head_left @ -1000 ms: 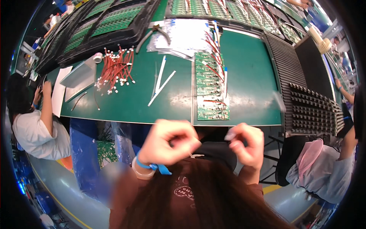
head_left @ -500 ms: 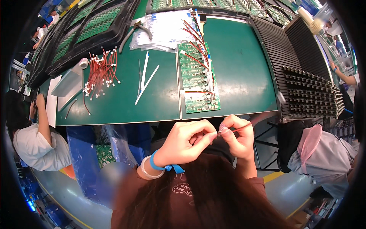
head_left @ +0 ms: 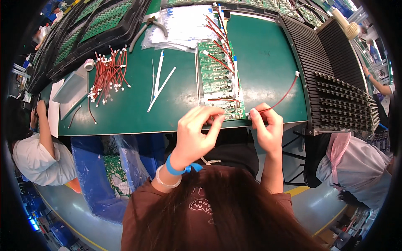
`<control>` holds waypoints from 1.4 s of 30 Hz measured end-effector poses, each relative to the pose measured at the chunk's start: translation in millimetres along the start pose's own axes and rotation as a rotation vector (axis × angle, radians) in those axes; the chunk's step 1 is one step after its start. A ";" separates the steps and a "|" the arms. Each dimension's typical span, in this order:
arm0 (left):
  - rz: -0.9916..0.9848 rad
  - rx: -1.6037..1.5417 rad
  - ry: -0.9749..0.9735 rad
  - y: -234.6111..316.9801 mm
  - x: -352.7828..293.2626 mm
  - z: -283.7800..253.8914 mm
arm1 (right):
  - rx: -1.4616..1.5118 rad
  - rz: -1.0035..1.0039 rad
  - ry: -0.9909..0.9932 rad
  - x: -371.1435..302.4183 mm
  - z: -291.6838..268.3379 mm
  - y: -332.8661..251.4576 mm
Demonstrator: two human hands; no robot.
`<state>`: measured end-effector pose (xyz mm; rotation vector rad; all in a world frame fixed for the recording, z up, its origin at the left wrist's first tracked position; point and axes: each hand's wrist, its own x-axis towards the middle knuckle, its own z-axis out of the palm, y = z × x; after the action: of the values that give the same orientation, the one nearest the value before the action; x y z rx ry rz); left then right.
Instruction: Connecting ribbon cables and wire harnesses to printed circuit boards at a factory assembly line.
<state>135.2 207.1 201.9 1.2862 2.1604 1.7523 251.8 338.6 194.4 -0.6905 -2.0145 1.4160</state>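
Observation:
My right hand (head_left: pixel 268 127) pinches a red-and-black wire lead (head_left: pixel 281 100) close to its white connector, just off the near right corner of the green circuit board panel (head_left: pixel 213 77). The rest of that lead curves up to the right, ending in a second white connector. Over the panel's near left corner is my left hand (head_left: pixel 194 129), fingers half curled, thumb and forefinger tips slightly apart with nothing visible between them. Several similar red leads (head_left: pixel 215 31) and white ribbon cables (head_left: pixel 235 71) lie along the panel's right side.
Left on the green table are a pile of red leads (head_left: pixel 109 73), loose white strips (head_left: pixel 161 90) and a pale box-like holder (head_left: pixel 71 94). Pliers (head_left: pixel 144 33) rest beside plastic bags (head_left: pixel 184 25). A black slotted rack (head_left: pixel 310 50) borders the right. Co-workers sit on both sides.
Both hands have moved forward from the table's front edge to the panel's near end. They have separated; the left has let go of the lead, and the right keeps it.

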 end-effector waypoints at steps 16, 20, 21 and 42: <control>0.052 0.195 -0.160 -23.3 5.8 -7.5 | -0.356 -0.085 -0.069 6.4 7.6 -8.4; 0.063 0.225 -0.201 -26.2 4.7 -8.5 | -0.599 -0.254 -0.077 8.1 8.0 -16.9; 0.062 0.217 -0.196 -26.4 4.4 -8.2 | -0.622 -0.300 -0.076 8.3 8.3 -16.7; 0.088 0.177 -0.180 -24.4 5.1 -9.7 | -0.624 -0.253 -0.110 10.4 4.1 -22.8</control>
<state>113.4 202.9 186.9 1.5360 2.2273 1.4352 239.7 336.2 216.6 -0.5804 -2.5501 0.6846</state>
